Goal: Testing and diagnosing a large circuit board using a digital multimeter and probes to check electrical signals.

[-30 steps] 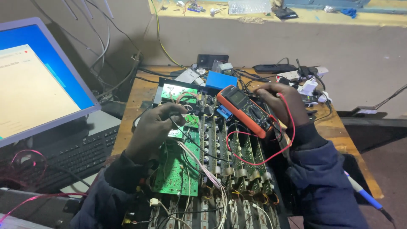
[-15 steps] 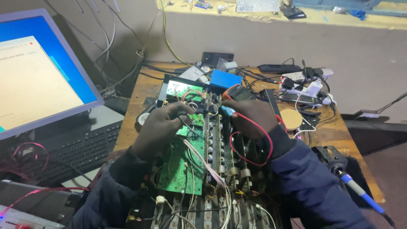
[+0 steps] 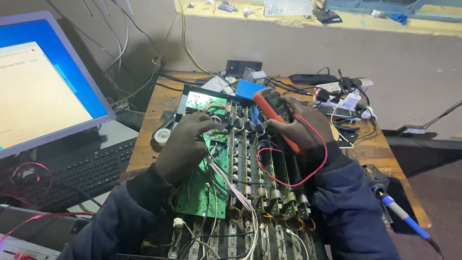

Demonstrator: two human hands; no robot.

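Note:
An opened electronic unit lies on the wooden table, with a green circuit board and rows of upright boards full of components. My left hand rests on the top of the green board, fingers curled among thin wires; whether it pinches a probe I cannot tell. My right hand grips an orange and dark multimeter lying tilted over the unit's upper right. A red test lead loops from the meter around my right wrist and down across the boards.
A monitor with a blue and pale screen stands at the left above a black keyboard. A tape roll, a power strip and cables crowd the table's back. A blue-handled soldering iron lies at the right edge.
One second ago my right hand held the meter; half a second ago it was down among the boards, the meter lying behind. Now it holds the meter again. My left hand stayed put.

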